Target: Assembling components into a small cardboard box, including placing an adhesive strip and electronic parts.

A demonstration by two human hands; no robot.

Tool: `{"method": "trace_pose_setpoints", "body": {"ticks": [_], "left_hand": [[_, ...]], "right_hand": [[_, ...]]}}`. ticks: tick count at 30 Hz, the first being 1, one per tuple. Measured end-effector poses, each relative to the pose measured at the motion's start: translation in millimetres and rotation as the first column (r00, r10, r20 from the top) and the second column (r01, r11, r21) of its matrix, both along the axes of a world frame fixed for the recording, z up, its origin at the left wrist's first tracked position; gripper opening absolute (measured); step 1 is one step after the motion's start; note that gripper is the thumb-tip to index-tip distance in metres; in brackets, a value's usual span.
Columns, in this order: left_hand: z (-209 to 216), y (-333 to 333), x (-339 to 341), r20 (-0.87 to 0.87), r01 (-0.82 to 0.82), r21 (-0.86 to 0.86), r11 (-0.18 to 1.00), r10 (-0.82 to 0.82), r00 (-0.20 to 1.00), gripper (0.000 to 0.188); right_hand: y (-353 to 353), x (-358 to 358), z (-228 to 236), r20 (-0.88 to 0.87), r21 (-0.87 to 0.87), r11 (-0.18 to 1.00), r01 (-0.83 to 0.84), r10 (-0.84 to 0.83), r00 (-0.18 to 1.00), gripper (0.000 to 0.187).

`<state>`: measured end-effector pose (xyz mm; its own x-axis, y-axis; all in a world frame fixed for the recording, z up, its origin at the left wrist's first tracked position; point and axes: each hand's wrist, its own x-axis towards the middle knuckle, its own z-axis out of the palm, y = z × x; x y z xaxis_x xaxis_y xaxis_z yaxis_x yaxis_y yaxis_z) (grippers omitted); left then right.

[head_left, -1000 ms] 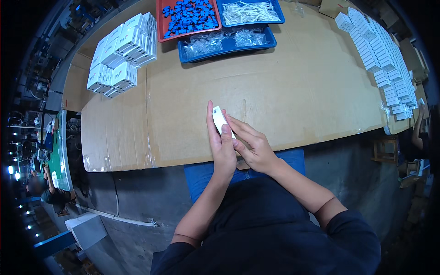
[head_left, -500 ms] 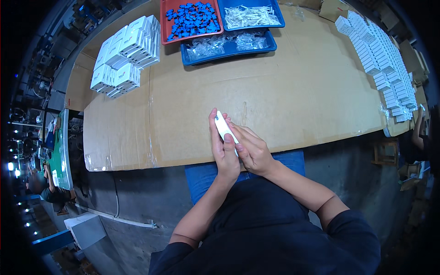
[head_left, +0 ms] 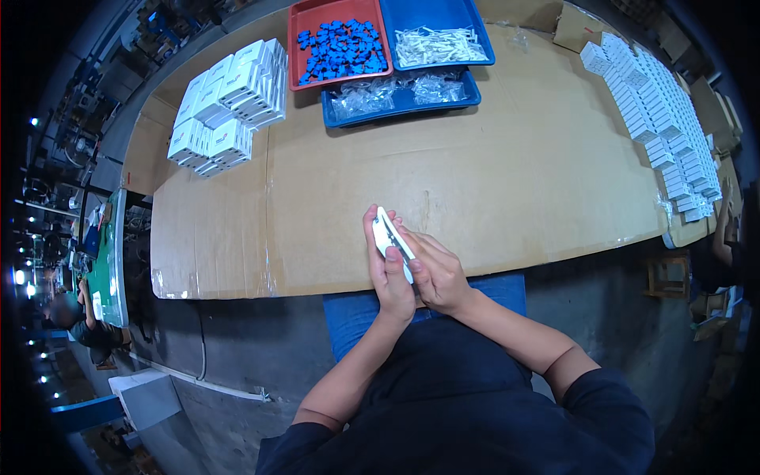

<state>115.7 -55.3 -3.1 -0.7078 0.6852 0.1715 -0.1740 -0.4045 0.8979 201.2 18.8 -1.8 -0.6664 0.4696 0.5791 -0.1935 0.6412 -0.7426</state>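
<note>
Both of my hands hold a slim white case above the near edge of the table. My left hand wraps its left side, thumb lying on the near part. From the right, my right hand presses against it, fingers bent and thumb near its lower end. A dark gap with small details shows along the case between two white parts. Its exact kind cannot be made out, and its far side is hidden by my fingers.
White boxes are stacked at the left; many small white boxes stand along the right. At the back are a red tray of blue parts, a blue tray of white sticks, and a lower blue tray of clear plastic pieces.
The white case, seen before as one smooth white piece, now shows a dark gap along its length. My hands stay around it. The view has shifted slightly, so the table appears lower.
</note>
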Motion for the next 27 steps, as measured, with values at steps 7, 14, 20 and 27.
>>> {"method": "trace_pose_setpoints", "body": {"ticks": [7, 14, 20, 27], "left_hand": [[7.9, 8.0, -10.5, -0.056, -0.063, -0.054, 0.997, 0.060, 0.997, 0.088], [-2.4, 4.1, -19.8, -0.344, -0.010, -0.111, 0.994, -0.029, 0.938, 0.108], [0.1, 2.4, -19.7, -0.461, -0.171, -0.194, 0.966, 0.064, 0.885, 0.092], [-7.0, -1.3, -22.7, -0.551, -0.244, -0.133, 0.961, 0.133, 0.824, 0.094]], "right_hand": [[2.0, -4.5, 6.7, 0.000, -0.253, 0.965, -0.071, 0.073, 0.997, 0.046], [9.5, -0.6, 25.1, 0.056, -0.922, 0.383, -0.060, 0.286, 0.956, 0.050], [-0.5, -0.4, 24.3, 0.012, -0.932, 0.354, -0.075, 0.236, 0.972, 0.049], [-10.7, -1.3, 29.8, 0.011, -0.891, 0.439, -0.115, 0.275, 0.961, 0.055]]}}
